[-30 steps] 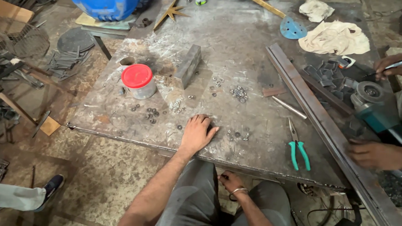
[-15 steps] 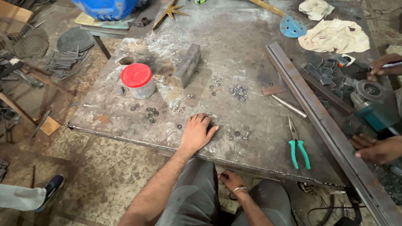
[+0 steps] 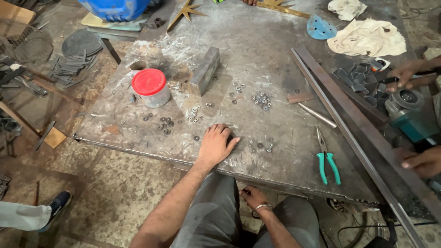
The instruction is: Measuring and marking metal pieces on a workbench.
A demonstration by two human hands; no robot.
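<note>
Left hand (image 3: 216, 144) is flat on the steel tabletop (image 3: 263, 56), palm down, fingers close together and holding nothing. Small nuts (image 3: 260, 146) lie scattered just past its fingertips on the right, touching nothing. More nuts (image 3: 163, 123) sit off to its left, and another cluster (image 3: 262, 99) lies farther out ahead of it. Right hand (image 3: 253, 198) is down below the tabletop edge, between the knees, fingers curled in; I cannot tell whether it grips anything. A red-lidded jar (image 3: 151, 88) stands upright ahead and left of the left hand, with a grey metal block (image 3: 205, 70) just beyond it. Green-handled pliers (image 3: 325, 158) lie well to the right, beside a long steel bar (image 3: 358, 140). Across that bar, another person's hand (image 3: 429, 160) rests near a teal grinder (image 3: 413, 115).
</note>
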